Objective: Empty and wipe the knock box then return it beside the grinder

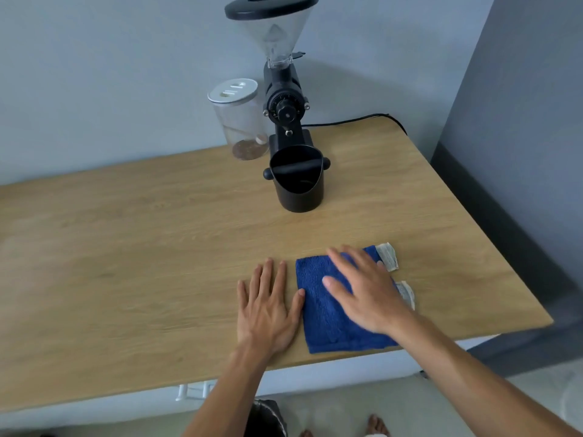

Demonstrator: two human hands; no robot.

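Right hand (367,293) flat and open, palm down on the blue cloth (328,307), gripping nothing. Left hand (268,307) also open, fingers spread, flat on the desk (126,263) just left of the cloth, thumb touching its edge. Cloth lies folded near the desk's front edge, white tags sticking out on its right side. Knock box (298,181) stands upright further back from the cloth, directly in front of the grinder (284,102), touching or nearly so. Clear jar (241,121) just left of the grinder. Light wood desk, pale blue-grey wall behind, darker grey wall to the right.
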